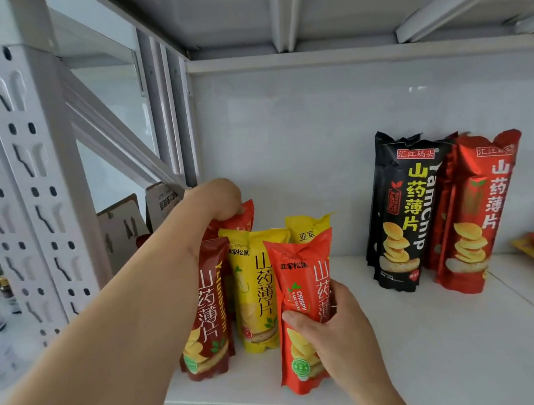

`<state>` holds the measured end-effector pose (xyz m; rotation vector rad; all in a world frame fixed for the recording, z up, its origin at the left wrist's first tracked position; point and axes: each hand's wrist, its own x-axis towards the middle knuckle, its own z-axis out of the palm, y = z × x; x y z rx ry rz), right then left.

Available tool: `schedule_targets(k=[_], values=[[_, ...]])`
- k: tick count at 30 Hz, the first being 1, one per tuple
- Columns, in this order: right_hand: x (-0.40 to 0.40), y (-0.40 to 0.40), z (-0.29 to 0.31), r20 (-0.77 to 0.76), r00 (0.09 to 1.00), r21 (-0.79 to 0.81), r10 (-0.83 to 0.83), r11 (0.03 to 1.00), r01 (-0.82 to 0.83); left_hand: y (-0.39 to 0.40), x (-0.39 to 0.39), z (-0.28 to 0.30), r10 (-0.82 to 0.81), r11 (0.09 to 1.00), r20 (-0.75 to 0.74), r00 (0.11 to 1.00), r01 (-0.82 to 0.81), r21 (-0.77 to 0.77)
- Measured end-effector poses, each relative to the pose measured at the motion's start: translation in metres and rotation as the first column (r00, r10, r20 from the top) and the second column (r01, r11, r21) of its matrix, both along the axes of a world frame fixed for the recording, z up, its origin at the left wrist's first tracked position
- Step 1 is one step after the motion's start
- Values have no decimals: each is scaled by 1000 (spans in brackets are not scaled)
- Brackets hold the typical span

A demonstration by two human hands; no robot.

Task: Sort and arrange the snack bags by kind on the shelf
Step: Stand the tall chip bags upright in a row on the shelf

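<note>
Snack bags stand upright on the white shelf [427,349]. An orange-red bag [300,295] is gripped by the right hand [334,327]. A red bag's top [244,215] is pinched by the left hand [215,199].

Small bags [259,285] left on shelf [426,333] — tall bags [433,209] right, behind

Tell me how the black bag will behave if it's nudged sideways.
The black bag stands tall on a narrow base, so it would probably tip rather than slide. It touches the red bag beside it, which might prop it. The glossy film likely crumples and feels slippery.
</note>
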<state>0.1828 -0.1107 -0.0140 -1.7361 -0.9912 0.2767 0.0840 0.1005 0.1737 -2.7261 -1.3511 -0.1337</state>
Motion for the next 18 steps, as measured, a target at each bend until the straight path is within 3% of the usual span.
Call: schedule_targets(k=[5,10,18], values=[[1,-1,0,-2,1000,1,-13,1000,13,-15,8,25,-32,986,288,957,-16,165],[16,-11,2,-10,999,20,-32,999,32,-42,32,47,-181,916,559,809,-69,396],[68,-47,13,8,998,56,-60,997,60,-88,98,55,-425,800,698,576,-121,587]])
